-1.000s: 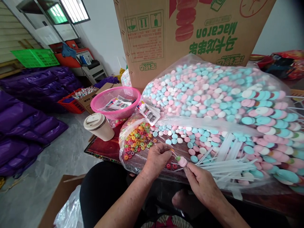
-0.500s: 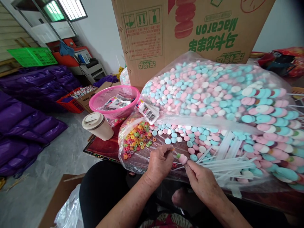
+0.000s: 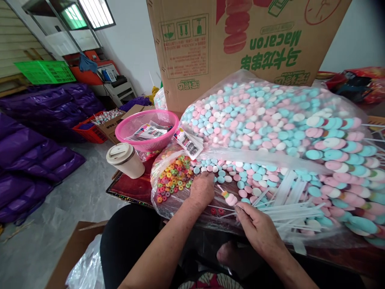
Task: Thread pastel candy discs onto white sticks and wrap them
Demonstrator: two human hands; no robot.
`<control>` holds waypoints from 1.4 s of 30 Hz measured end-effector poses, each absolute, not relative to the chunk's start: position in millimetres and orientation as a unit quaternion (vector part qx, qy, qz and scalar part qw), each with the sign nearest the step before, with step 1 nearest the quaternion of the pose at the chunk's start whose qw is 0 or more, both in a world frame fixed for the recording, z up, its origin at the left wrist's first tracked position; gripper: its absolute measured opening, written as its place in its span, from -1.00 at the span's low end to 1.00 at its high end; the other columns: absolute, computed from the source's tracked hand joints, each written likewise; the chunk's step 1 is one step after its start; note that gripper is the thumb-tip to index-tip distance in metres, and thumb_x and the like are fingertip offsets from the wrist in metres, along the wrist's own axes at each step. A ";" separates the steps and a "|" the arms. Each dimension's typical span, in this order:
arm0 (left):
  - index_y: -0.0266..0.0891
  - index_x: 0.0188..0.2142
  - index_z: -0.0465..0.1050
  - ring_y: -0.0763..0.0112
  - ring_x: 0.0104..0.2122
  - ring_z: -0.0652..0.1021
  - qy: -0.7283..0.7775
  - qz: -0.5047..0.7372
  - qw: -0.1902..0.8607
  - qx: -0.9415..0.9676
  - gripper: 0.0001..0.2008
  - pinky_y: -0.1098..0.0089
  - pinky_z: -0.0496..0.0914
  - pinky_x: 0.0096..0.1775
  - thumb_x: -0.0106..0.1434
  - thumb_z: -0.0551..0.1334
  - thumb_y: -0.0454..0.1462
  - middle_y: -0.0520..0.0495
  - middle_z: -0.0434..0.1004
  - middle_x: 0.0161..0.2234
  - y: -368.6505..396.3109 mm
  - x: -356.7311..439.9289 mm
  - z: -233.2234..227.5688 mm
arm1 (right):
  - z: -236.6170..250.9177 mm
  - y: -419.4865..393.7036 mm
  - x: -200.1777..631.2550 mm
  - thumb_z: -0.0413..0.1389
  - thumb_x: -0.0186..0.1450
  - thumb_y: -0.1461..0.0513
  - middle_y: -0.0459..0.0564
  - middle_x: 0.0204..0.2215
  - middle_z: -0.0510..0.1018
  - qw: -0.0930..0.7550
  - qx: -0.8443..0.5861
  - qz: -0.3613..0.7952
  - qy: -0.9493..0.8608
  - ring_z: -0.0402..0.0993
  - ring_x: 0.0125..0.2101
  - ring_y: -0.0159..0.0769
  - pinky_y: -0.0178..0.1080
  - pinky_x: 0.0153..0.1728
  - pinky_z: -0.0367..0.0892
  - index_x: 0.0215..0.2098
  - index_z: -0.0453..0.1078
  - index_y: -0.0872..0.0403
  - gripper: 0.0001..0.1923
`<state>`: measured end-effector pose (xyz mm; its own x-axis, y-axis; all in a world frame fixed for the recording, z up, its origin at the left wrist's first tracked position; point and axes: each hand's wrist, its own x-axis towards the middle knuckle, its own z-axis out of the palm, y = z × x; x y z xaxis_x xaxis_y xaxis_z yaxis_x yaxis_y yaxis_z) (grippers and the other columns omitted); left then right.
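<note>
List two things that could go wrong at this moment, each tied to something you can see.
The right hand holds a thin stick with a pink candy on it by the lower end only; the candy might slide off. The left hand reaches among loose ring candies near the table edge; some could spill.

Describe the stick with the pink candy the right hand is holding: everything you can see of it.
The stick is thin and white, tilted, its tip pointing up and left. A pink round candy is threaded on it, with a small green ring above. The right hand pinches its lower end; the left hand is apart from it, over the loose candies.
</note>
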<state>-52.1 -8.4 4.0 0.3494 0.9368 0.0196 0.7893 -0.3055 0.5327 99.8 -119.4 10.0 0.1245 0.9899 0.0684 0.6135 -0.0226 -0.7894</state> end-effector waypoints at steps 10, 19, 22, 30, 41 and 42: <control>-0.22 -0.26 0.47 0.31 -0.19 0.48 0.485 0.146 0.238 0.828 -0.77 0.39 0.34 -0.12 0.12 0.10 -0.39 -0.09 0.51 -0.22 -19.2 -74.1 3.9 | 5.9 -116.0 98.1 -0.08 0.24 0.02 -0.04 -0.54 0.54 0.351 -0.674 0.263 -0.594 0.40 -0.53 -0.32 -0.34 -0.45 0.30 -0.40 0.44 0.07 -0.63; -0.23 -0.24 0.43 0.24 -0.21 0.47 0.534 0.107 0.183 0.819 -0.81 0.30 0.36 -0.18 0.19 0.10 -0.28 -0.14 0.46 -0.21 -21.2 -59.8 4.1 | 2.5 -120.0 102.8 -0.09 0.26 0.03 -0.04 -0.49 0.55 0.345 -0.676 0.267 -0.593 0.43 -0.48 -0.30 -0.33 -0.42 0.29 -0.37 0.44 0.07 -0.63; -0.24 -0.30 0.44 0.21 -0.18 0.44 0.510 0.117 0.147 0.839 -0.83 0.25 0.33 -0.10 0.18 0.08 -0.31 -0.16 0.45 -0.20 -28.1 -56.1 -1.3 | 1.1 -119.2 101.1 -0.11 0.27 0.03 -0.06 -0.52 0.54 0.343 -0.671 0.268 -0.600 0.41 -0.51 -0.32 -0.34 -0.43 0.28 -0.40 0.42 0.06 -0.64; -0.22 -0.44 0.35 0.45 -0.48 0.42 0.566 0.296 0.342 0.689 -0.93 0.44 0.32 -0.36 0.01 0.16 -0.36 0.06 0.42 -0.51 -38.6 -52.4 -12.8 | -9.3 -122.2 102.6 -0.14 0.29 0.05 -0.09 -0.56 0.50 0.309 -0.673 0.264 -0.618 0.39 -0.53 -0.32 -0.34 -0.47 0.25 -0.44 0.37 0.04 -0.65; -0.28 -0.44 0.38 0.56 -0.62 0.38 0.499 0.428 0.611 0.442 -0.86 0.52 0.27 -0.53 -0.06 0.24 -0.31 0.09 0.42 -0.59 -39.6 -54.7 -9.2 | -21.0 -122.0 100.4 -0.17 0.30 0.08 -0.03 -0.52 0.52 0.279 -0.683 0.234 -0.633 0.41 -0.50 -0.28 -0.30 -0.44 0.23 -0.41 0.38 0.04 -0.65; -0.28 -0.45 0.38 0.57 -0.62 0.37 0.491 0.439 0.617 0.431 -0.87 0.53 0.26 -0.54 -0.08 0.24 -0.32 0.09 0.41 -0.61 -39.4 -55.3 -9.6 | -20.9 -121.7 100.1 -0.17 0.30 0.08 -0.03 -0.51 0.52 0.277 -0.685 0.234 -0.633 0.42 -0.49 -0.27 -0.29 -0.44 0.23 -0.41 0.38 0.04 -0.64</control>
<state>-55.3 -39.4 -9.6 0.1328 0.9646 -0.2279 -0.1176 0.2436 0.9627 100.1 -121.7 -20.9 0.0904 0.9954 0.0302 0.7366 -0.0465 -0.6748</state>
